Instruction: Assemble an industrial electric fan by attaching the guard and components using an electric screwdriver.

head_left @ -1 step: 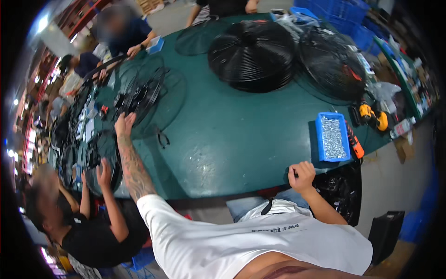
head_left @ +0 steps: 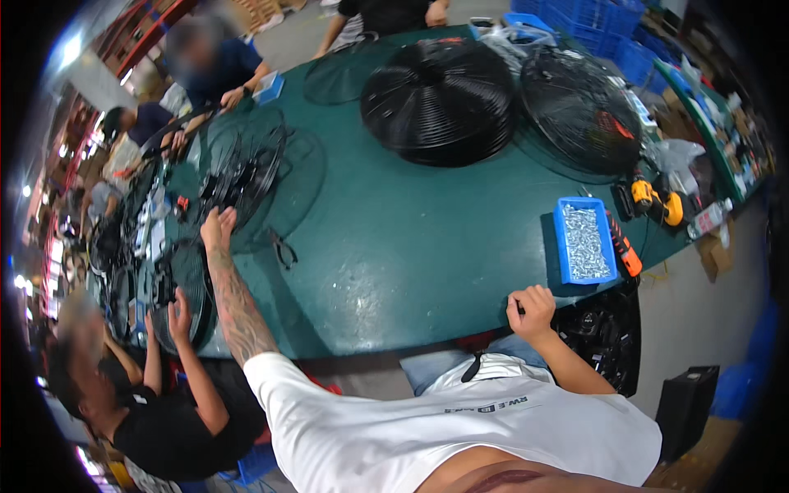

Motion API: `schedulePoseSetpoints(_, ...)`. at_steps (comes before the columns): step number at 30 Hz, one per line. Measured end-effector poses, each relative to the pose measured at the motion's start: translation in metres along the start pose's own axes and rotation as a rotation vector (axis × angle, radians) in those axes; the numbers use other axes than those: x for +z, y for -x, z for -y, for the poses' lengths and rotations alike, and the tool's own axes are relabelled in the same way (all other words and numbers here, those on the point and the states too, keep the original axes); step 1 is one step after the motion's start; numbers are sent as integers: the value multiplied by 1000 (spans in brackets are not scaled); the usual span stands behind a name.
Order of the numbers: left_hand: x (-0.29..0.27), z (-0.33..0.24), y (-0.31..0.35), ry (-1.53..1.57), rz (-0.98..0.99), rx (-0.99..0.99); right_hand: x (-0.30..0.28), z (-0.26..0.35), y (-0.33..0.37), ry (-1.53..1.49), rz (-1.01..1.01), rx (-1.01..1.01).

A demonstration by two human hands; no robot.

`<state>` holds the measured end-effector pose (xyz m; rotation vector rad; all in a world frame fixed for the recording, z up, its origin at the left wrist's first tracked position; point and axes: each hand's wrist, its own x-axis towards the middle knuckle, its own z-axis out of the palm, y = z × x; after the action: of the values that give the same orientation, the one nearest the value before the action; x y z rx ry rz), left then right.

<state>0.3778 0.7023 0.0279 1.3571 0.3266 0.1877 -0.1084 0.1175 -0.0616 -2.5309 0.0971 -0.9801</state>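
Black wire is formed into the fan assembly (head_left: 251, 168), seen in the head view on the left of the surface (head_left: 386, 238), just beyond the left hand (head_left: 219, 228), whose fingers are extended and slightly parted; the right hand (head_left: 532, 311) is curled, any contents hidden. It would probably be felt as stiff but springy, heaviest at its dark centre, and best gripped by the guard rim. Access is crowded by pliers (head_left: 283, 250) and a co-worker's hand (head_left: 178, 319), while a blue fastener bin (head_left: 590, 281) and cordless drill (head_left: 646, 197) are set rightward.
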Motion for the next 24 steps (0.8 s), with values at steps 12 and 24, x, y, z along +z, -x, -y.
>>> schedulePoseSetpoints(12, 301, 115, 393, -733, 954, 612, -8, -15, 14, -163, -18, 7)
schedulePoseSetpoints(24, 347, 205, 568, -1016, 1632, 1342, -92, -165, 275, -138, -235, 1256)
